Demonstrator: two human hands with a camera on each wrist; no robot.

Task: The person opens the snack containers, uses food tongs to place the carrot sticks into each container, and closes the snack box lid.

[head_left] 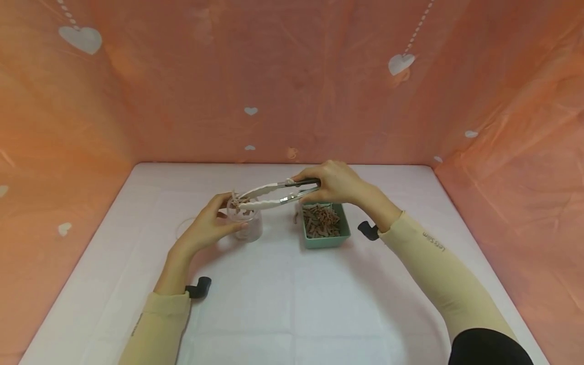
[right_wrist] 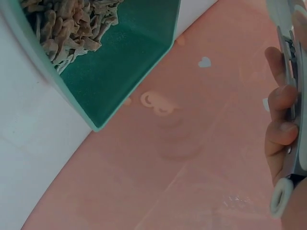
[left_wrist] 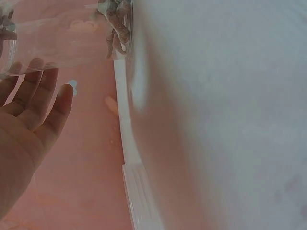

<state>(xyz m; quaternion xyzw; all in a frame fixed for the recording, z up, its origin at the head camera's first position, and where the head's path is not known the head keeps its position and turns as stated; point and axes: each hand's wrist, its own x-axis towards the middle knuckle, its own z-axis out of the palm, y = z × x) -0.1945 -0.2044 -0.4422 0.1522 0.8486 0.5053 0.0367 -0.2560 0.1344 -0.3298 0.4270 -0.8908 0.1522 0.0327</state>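
The left arm, in a beige sleeve [head_left: 159, 324], reaches forward from the lower left, and the left hand [head_left: 206, 226] is turned toward the middle of the table [head_left: 337, 304]. It grasps the clear jar [head_left: 251, 233], thumb on the near side and fingers round the far side; the left wrist view shows those fingers lightly bent and spread, their tips at the jar's wall. The jar stands left of the green box [head_left: 326, 243], well apart from it, with brown pieces [head_left: 234, 201] at its mouth.

The right arm slants in from the lower right, bent so that the right hand [head_left: 336, 181] is raised behind and above the box. Its fingers are curled round the tongs [head_left: 266, 205], which point left, their tips at the jar's mouth among the pieces. Whether the tips pinch any cannot be told.

The box holds a heap of the same brown pieces. A clear lid [left_wrist: 143, 196] lies on the table beyond the left hand, to the jar's left.
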